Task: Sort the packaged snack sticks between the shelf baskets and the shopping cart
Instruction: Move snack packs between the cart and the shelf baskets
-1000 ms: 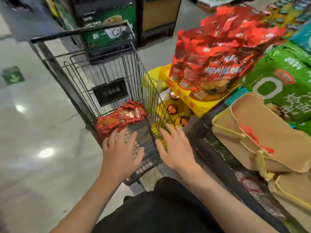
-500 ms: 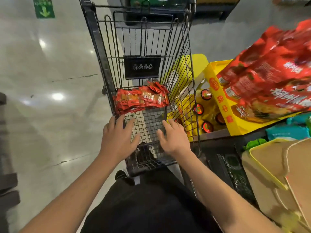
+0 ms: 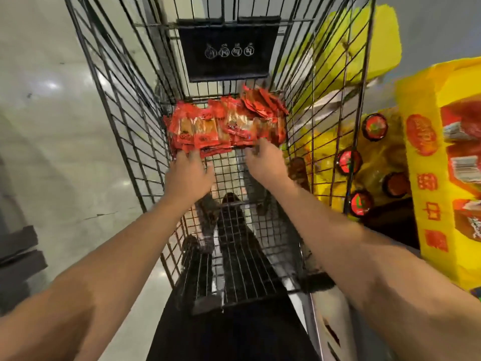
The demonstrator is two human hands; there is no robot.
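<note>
Reaching into the shopping cart (image 3: 125,131), both hands are being held low over the wire floor, palms down. The left hand (image 3: 188,175) is being laid with straight, spread fingers against the near edge of the pile of snack stick packets (image 3: 226,126); nothing is being gripped by it, only touched. The right hand (image 3: 265,165) is being set at the pile's near right corner, its fingertips blurred, so whether a packet is being pinched or merely touched cannot be told. The packets, red with clear windows, are being seen heaped across the far end of the cart floor, against the front wall, below a black sign plate (image 3: 229,48) hung on the wires. Dark trousers (image 3: 234,321) and a shoe (image 3: 229,201) are being seen through the mesh under the near end. Just beside the cart's right wall, a yellow display box (image 3: 429,204) with red characters is being seen, with red-capped bottles (image 3: 348,161) between it and the cart. Pale glossy flooring (image 3: 65,152) is being seen to the left.
</note>
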